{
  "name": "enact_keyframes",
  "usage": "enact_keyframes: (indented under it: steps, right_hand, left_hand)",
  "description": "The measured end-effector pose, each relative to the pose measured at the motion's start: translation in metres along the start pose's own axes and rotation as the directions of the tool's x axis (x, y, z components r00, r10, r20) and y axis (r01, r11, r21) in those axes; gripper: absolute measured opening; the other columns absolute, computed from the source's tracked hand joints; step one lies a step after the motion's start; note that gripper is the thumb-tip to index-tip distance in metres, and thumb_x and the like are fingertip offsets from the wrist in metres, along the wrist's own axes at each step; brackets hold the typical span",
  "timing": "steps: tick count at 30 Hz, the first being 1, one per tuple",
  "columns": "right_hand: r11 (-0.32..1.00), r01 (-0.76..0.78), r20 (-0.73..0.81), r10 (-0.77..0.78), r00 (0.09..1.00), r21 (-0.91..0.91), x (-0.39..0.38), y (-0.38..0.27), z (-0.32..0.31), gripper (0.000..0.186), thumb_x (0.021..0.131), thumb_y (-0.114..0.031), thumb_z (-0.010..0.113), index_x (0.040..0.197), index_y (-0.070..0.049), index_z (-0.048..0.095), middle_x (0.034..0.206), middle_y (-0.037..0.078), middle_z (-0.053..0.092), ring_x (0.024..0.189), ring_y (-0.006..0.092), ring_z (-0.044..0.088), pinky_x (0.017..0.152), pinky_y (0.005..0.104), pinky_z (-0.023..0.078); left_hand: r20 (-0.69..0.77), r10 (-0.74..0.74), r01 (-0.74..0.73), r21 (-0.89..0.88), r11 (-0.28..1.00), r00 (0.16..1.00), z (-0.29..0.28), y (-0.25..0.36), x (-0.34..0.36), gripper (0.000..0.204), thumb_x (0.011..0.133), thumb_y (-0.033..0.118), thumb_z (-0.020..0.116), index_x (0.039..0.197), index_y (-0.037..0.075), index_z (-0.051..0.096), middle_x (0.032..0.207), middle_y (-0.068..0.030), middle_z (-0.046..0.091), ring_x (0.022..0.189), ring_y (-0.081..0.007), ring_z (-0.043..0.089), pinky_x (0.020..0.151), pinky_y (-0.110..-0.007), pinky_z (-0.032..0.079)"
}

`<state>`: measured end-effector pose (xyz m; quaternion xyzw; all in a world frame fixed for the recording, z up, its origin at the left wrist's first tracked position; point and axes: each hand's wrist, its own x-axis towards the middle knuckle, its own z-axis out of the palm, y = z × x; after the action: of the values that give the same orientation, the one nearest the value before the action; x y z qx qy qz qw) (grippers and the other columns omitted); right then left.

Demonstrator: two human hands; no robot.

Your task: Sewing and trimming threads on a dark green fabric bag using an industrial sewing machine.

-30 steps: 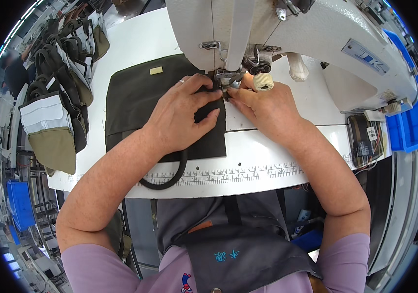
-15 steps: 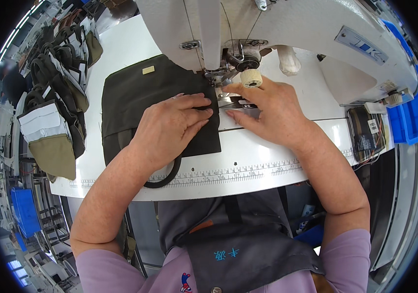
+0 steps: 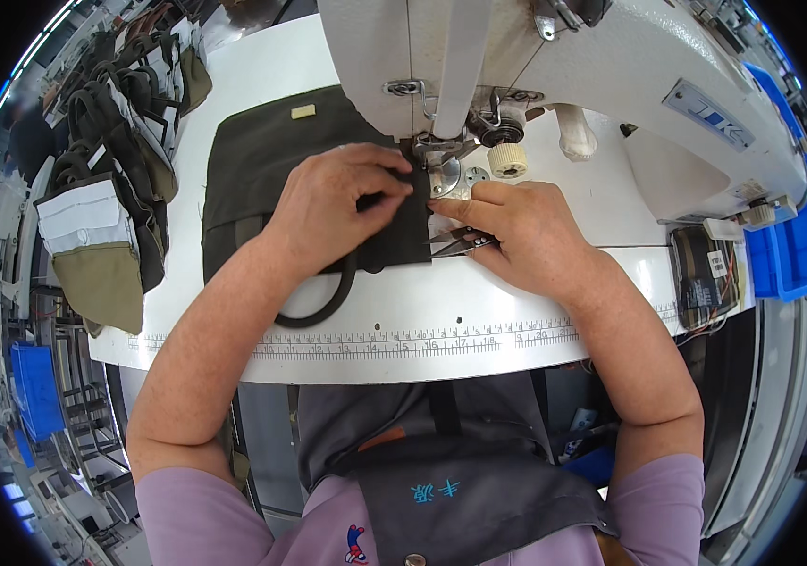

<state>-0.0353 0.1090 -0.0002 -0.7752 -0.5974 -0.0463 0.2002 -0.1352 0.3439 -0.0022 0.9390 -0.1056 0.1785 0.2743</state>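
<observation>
A dark green fabric bag panel [image 3: 257,156] with a small pale yellow label [image 3: 302,111] lies on the white sewing table, its right edge beside the needle area of the sewing machine [image 3: 554,57]. A dark looped handle [image 3: 339,300] sticks out at its near edge. Above the panel, my left hand [image 3: 328,203] has its fingers curled and tips drawn together near that right edge; whatever they pinch is too small to see. My right hand [image 3: 531,226] holds thread snips [image 3: 457,242], blades toward the panel, with the index fingertip at the fabric edge.
Several bag pieces with white and olive panels [image 3: 92,292] hang at the left of the table [image 3: 385,358]. A printed ruler strip [image 3: 507,337] runs along its near edge. At right are a dark wrapped bundle with wires [image 3: 703,269] and a blue bin [image 3: 786,250].
The bag panel has shifted away from me. My right hand has drawn back from the presser foot, bringing the snips to the fabric edge. My left fingers have curled up off the cloth.
</observation>
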Motion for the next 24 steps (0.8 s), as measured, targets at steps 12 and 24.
enact_keyframes:
  steps: [12,24]
  right_hand:
    - [1.000,0.011,-0.102,-0.012,0.995,-0.017,-0.001,0.007,0.004,0.031,0.077,-0.008,0.073,0.108,-0.013,0.074,0.084,0.005,0.066,0.076,0.0277,0.067,0.068,0.0417,0.053]
    - [1.000,0.000,-0.070,0.000,0.998,-0.006,0.000,0.005,0.002,0.029,0.078,-0.008,0.072,0.107,-0.013,0.073,0.086,0.005,0.067,0.078,0.0284,0.067,0.068,0.0421,0.053]
  left_hand:
    - [0.123,0.007,-0.040,0.264,0.964,0.992,-0.012,0.014,0.004,0.027,0.091,0.022,0.069,0.112,0.005,0.076,0.127,-0.0087,0.069,0.124,-0.0265,0.062,0.110,-0.049,0.045]
    - [0.040,-0.080,0.072,0.180,0.981,0.996,0.000,0.014,-0.010,0.036,0.090,0.015,0.067,0.125,0.004,0.067,0.133,-0.0145,0.063,0.125,-0.0351,0.059,0.119,-0.059,0.031]
